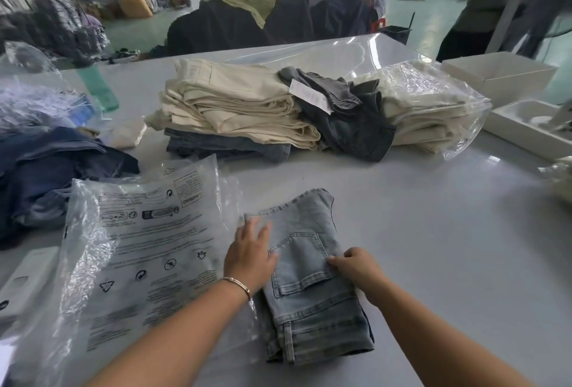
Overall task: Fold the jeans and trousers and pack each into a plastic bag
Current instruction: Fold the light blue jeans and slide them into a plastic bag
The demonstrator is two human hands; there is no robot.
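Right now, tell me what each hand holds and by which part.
The right hand pinches the folded light-blue jeans at the right edge beside the back pocket. The left hand rests flat on their left edge, gripping nothing.

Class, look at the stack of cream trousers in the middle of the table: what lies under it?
Under the cream trousers lies folded blue denim, its edge showing at the front. How many pairs there are, and how far back they reach, is hidden by the stack.
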